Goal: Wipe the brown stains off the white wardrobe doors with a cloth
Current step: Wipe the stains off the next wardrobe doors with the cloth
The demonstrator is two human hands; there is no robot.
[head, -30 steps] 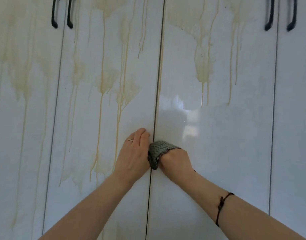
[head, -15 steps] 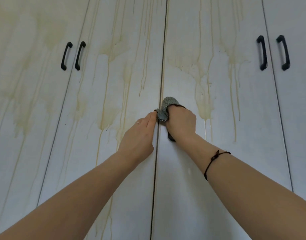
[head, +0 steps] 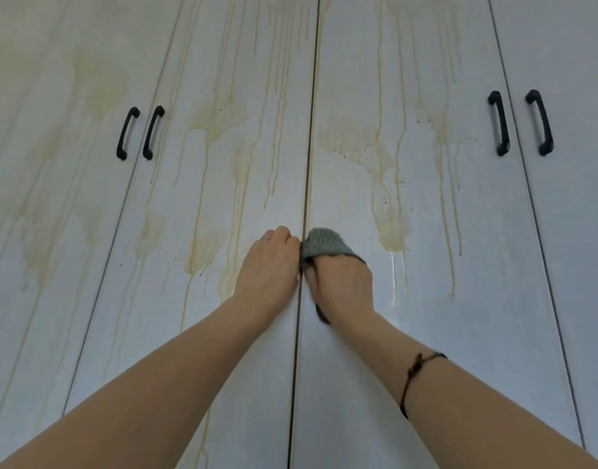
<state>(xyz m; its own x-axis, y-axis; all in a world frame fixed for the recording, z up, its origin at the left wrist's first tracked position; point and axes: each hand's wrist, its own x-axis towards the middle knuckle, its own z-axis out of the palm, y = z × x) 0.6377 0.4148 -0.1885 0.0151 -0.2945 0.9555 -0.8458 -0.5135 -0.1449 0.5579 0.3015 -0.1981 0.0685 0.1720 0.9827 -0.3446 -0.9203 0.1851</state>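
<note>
White wardrobe doors (head: 476, 299) fill the view, streaked with brown stains (head: 392, 228) that run down in drips; more stains (head: 202, 245) cover the left doors. My right hand (head: 341, 282) grips a grey knitted cloth (head: 324, 243) wrapped over its fingers and presses it on the door just right of the centre seam (head: 302, 299). My left hand (head: 268, 269) rests on the door left of the seam, its fingertips at the cloth's edge. The fingers of both hands are mostly hidden.
Two pairs of black handles sit on the doors, one pair at the left (head: 140, 133) and one at the right (head: 520, 123). A dark cord bracelet (head: 412, 377) circles my right wrist. Stains also spread over the far left door (head: 37, 231).
Both hands have slid up along the centre seam with the cloth, from well below the handles to nearer their level. My view has tilted upward.
</note>
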